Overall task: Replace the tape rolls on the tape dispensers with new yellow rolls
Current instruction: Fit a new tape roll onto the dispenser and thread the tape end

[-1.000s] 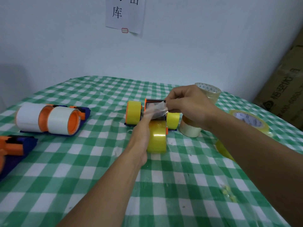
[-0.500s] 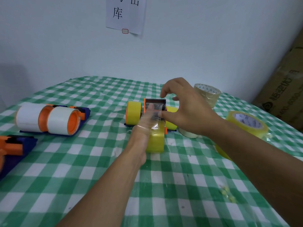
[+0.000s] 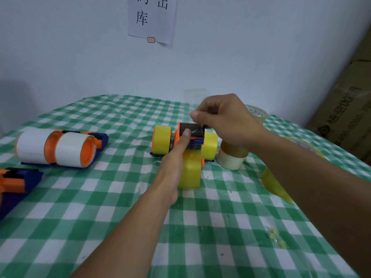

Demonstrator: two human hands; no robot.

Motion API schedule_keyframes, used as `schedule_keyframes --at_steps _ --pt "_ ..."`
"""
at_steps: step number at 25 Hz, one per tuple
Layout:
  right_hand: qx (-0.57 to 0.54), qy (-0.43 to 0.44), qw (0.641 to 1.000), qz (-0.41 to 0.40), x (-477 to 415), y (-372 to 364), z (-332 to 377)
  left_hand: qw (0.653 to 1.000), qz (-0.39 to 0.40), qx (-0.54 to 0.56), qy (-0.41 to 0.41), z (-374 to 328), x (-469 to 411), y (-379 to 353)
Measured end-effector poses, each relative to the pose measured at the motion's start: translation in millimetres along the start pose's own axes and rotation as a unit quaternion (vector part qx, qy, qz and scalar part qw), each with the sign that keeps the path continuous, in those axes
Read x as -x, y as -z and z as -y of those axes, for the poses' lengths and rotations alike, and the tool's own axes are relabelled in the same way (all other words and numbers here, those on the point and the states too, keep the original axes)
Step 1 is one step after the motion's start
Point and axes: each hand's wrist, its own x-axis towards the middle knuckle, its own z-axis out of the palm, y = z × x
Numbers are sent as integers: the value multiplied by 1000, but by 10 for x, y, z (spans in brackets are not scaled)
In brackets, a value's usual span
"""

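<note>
Left hand (image 3: 172, 163) is pressing a straight finger on the orange-blue plastic tape dispenser (image 3: 193, 130). Just above, right hand (image 3: 224, 119) is pinching a clear tape strip (image 3: 195, 97).

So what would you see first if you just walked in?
Two hands meet mid-table at the dispenser: the left hand presses a finger on it, and the right hand pinches its top. Bright yellow rolls sit beside and in front of it, and white rolls lie far left.
</note>
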Motion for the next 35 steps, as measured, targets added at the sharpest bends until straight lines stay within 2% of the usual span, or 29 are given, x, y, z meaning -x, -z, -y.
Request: schedule_keyframes --at_steps 3,7,12,17,23,29,35 --pt "-44 -48 998 14 18 41 -34 1000 -14 -1 8 -14 14 -11" --pt "-176 -127 976 32 18 115 -43 1000 -16 12 11 -13 12 1" --pt "-28 -94 995 -17 95 39 -43 1000 -17 10 18 -18 8 0" --pt "120 -20 992 -34 183 -55 -59 1000 -8 -3 16 -11 6 10" --pt "139 -21 989 -53 155 -88 -65 1000 -4 -1 6 -9 10 13" --pt "56 -71 996 5 26 34 -12 1000 0 2 20 -25 18 25" --pt "-96 -154 983 32 -6 74 -2 1000 15 13 24 -54 46 20"
